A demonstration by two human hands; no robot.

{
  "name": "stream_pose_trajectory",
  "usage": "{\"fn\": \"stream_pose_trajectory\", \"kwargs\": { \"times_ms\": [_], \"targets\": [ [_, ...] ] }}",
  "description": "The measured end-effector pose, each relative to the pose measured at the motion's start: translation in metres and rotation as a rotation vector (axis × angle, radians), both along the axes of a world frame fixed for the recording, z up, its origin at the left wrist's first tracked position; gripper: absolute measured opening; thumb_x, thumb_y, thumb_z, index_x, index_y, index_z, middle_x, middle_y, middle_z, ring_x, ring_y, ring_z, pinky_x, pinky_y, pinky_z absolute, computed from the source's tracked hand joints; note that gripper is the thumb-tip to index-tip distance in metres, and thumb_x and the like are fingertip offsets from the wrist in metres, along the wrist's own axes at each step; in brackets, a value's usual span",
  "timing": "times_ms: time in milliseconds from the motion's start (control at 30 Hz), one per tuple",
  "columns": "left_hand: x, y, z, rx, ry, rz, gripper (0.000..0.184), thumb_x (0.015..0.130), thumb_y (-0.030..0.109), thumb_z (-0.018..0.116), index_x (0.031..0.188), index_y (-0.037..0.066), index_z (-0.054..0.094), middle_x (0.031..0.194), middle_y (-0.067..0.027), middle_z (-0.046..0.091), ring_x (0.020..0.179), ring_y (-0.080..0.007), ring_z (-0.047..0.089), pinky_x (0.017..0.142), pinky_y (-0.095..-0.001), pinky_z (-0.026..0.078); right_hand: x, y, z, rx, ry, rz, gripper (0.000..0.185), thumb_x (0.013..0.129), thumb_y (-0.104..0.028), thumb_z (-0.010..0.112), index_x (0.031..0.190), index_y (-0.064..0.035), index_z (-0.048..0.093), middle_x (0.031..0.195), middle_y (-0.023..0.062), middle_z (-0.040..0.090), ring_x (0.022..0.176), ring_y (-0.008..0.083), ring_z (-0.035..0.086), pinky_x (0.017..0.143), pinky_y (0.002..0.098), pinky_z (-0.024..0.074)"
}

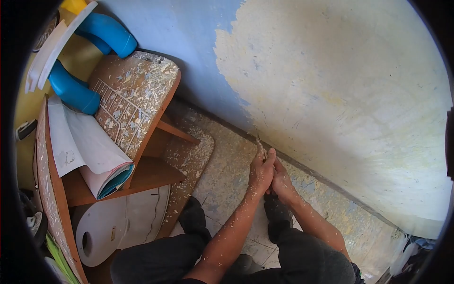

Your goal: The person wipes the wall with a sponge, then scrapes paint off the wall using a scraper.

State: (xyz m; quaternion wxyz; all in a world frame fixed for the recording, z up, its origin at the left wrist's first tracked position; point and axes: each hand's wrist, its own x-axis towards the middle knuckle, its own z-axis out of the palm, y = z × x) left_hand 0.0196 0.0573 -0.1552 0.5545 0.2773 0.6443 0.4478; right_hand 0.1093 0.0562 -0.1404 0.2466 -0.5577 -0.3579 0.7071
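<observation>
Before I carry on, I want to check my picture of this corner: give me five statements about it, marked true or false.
1. The left hand grips a thin tool. True.
2. The right hand is well apart from the left hand. False: the two are together.
3. In this view, the blue paint lies right of the stripped wall patch. False: it lies left.
4. A wire rack lies on the flake-strewn wooden board. True.
5. The left forearm is free of flakes. False: flakes speckle it.
</observation>
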Motion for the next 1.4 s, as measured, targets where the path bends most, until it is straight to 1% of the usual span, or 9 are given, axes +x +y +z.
{"fn": "stream_pose_trajectory", "kwargs": {
  "times_ms": [133,267,333,367,567,633,967,1100,1400],
  "targets": [
    [0.011,-0.003,-0.008,0.09,0.078,0.001,0.043,0.096,0.039,0.051,0.112,0.0,0.055,0.071,-0.0039,0.054,0.066,-0.0156,0.051,0.063,-0.0321,0.043,0.016,-0.003,-0.043,0.646,-0.331,0.192,0.043,0.095,-0.025,0.047,0.127,0.0027,0.047,0.099,0.0178,0.064,0.089,0.0288,0.064,0.08,0.0374,0.0489],
    [0.015,0.001,-0.039,0.34,0.467,0.095,0.053,0.096,0.042,0.049,0.127,-0.002,0.048,0.084,-0.0108,0.061,0.078,-0.0215,0.056,0.075,-0.0352,0.045,0.011,0.001,-0.026,0.45,-0.312,0.283,0.044,0.091,-0.025,0.051,0.123,0.0057,0.048,0.111,0.0237,0.062,0.107,0.0334,0.059,0.093,0.0394,0.0433],
    [0.002,0.0,-0.009,0.145,0.092,-0.102,0.081,0.092,0.048,0.051,0.145,-0.005,0.022,0.142,-0.029,0.035,0.131,-0.0385,0.037,0.109,-0.0373,0.027,0.011,-0.003,-0.029,0.62,-0.264,0.3,0.042,0.088,-0.024,0.056,0.117,0.0064,0.05,0.108,0.0229,0.062,0.101,0.032,0.061,0.088,0.0375,0.0453],
    [0.001,-0.001,-0.006,0.144,0.093,-0.099,0.081,0.092,0.048,0.051,0.145,-0.005,0.022,0.142,-0.029,0.035,0.131,-0.0385,0.037,0.109,-0.0373,0.027,0.01,-0.005,-0.029,0.62,-0.262,0.303,0.042,0.088,-0.024,0.056,0.117,0.0064,0.05,0.108,0.0229,0.062,0.101,0.032,0.061,0.088,0.0375,0.0453],
    [-0.001,0.001,0.009,0.13,-0.077,-0.08,0.08,0.092,0.045,0.051,0.143,-0.009,0.021,0.138,-0.0289,0.042,0.128,-0.0355,0.043,0.107,-0.0356,0.031,-0.001,-0.005,-0.036,0.623,-0.205,0.154,0.035,0.087,-0.019,0.057,0.109,0.0072,0.053,0.1,0.0206,0.063,0.092,0.0269,0.061,0.084,0.0374,0.0462],
    [-0.003,0.005,-0.003,0.256,0.004,-0.019,0.057,0.096,0.041,0.049,0.133,-0.002,0.044,0.116,-0.0177,0.061,0.105,-0.0225,0.056,0.094,-0.0318,0.039,-0.004,-0.006,-0.05,0.588,-0.198,0.113,0.036,0.087,-0.021,0.058,0.109,0.007,0.052,0.099,0.0203,0.063,0.092,0.0268,0.06,0.084,0.0369,0.0459],
    [-0.01,0.01,-0.005,0.164,-0.095,0.125,0.043,0.097,0.036,0.05,0.111,-0.004,0.058,0.088,-0.0028,0.058,0.082,-0.0119,0.05,0.075,-0.0296,0.041,-0.016,0.009,-0.039,0.559,-0.197,0.137,0.044,0.084,-0.025,0.061,0.115,0.0051,0.054,0.103,0.0235,0.063,0.098,0.034,0.062,0.086,0.0381,0.0459],
    [0.006,-0.002,-0.003,0.157,-0.099,-0.024,0.059,0.095,0.039,0.049,0.134,-0.005,0.042,0.106,-0.0217,0.063,0.099,-0.0249,0.06,0.088,-0.0346,0.044,0.012,0.0,-0.042,0.569,-0.221,0.086,0.039,0.085,-0.025,0.06,0.11,0.005,0.057,0.098,0.0211,0.065,0.092,0.0283,0.063,0.083,0.0369,0.0467],
    [-0.033,0.01,0.008,0.176,-0.284,0.077,0.035,0.095,0.031,0.053,0.113,0.001,0.059,0.084,0.0022,0.056,0.079,-0.0091,0.049,0.074,-0.0273,0.041,-0.038,0.021,-0.019,0.226,-0.156,0.013,0.033,0.088,-0.018,0.051,0.112,0.0037,0.06,0.101,0.02,0.065,0.088,0.0244,0.061,0.081,0.0362,0.0458]
  ]
}}
